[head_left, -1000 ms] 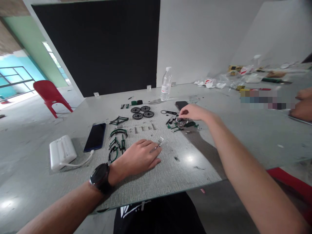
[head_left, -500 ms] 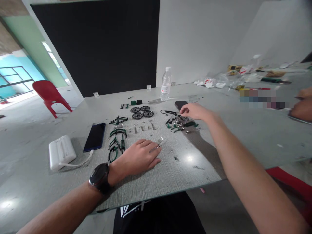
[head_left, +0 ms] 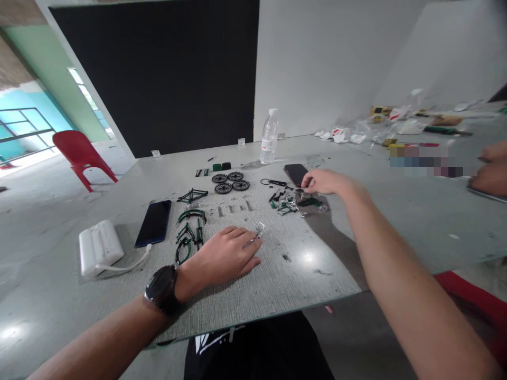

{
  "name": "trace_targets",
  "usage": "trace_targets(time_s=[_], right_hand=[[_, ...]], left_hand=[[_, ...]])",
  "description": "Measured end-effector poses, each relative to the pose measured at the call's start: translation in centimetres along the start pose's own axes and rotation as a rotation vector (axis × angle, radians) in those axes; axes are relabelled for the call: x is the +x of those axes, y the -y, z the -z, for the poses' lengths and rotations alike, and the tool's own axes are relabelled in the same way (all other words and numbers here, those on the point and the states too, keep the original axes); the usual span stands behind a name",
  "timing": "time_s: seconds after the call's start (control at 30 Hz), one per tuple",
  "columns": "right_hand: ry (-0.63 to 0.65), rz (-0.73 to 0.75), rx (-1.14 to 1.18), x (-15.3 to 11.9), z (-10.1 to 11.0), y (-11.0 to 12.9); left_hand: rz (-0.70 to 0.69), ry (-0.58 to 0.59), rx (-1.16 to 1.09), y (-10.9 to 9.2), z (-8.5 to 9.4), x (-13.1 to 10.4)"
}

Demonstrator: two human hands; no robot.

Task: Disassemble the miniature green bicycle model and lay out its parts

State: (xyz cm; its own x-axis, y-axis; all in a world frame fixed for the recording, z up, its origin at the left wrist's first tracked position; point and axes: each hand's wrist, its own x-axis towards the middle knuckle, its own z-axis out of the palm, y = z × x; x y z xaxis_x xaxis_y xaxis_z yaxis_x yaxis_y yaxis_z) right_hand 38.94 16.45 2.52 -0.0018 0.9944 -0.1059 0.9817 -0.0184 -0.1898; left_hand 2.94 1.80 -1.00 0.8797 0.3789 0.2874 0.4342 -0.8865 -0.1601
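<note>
My left hand [head_left: 227, 253] rests on the grey table, its fingers closed on a small silver metal piece [head_left: 260, 229] that sticks out past the fingertips. At the back edge of a loose pile of small green, black and silver parts [head_left: 289, 205], my right hand [head_left: 322, 182] has its fingers pinched together; what they hold, if anything, is too small to make out. Several black spoked wheels [head_left: 224, 188] lie in a group at the middle. Green and black frame parts [head_left: 193, 195] are laid out left of the small screws [head_left: 221, 211].
A dark phone [head_left: 295, 173] lies beside my right hand, with a clear bottle [head_left: 270, 138] behind. At the left are a blue-edged phone [head_left: 154, 224] and a white power bank [head_left: 100, 248], joined by a cable. Another person's hand [head_left: 491, 177] is at the far right.
My right hand has moved slightly right and towards me, uncovering more of the dark phone. My left hand has stayed in place.
</note>
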Motion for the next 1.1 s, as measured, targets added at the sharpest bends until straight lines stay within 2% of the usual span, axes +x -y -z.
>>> trace_targets(time_s=[0.17,0.33,0.4,0.53,0.8,1.1], right_hand=[[-0.034,0.046,0.003,-0.1,-0.4,1.1],[-0.235,0.221,-0.006,-0.2,-1.5,3.8],[-0.275,0.298,-0.025,-0.1,-2.0,5.0],[-0.243,0.393,-0.082,0.3,-3.1,6.6],[-0.262,0.404,-0.144,-0.3,-3.4,8.0],[-0.253,0.396,-0.16,-0.7,-3.5,8.8]], left_hand=[[0.003,0.0,0.005,0.0,0.0,0.0],[0.0,-0.002,0.006,0.0,0.0,0.0],[0.0,-0.001,0.004,0.0,0.0,0.0],[-0.003,-0.001,0.006,0.0,0.0,0.0],[0.001,0.015,0.0,-0.1,0.3,0.1],[-0.072,-0.034,-0.016,0.0,0.3,0.1]])
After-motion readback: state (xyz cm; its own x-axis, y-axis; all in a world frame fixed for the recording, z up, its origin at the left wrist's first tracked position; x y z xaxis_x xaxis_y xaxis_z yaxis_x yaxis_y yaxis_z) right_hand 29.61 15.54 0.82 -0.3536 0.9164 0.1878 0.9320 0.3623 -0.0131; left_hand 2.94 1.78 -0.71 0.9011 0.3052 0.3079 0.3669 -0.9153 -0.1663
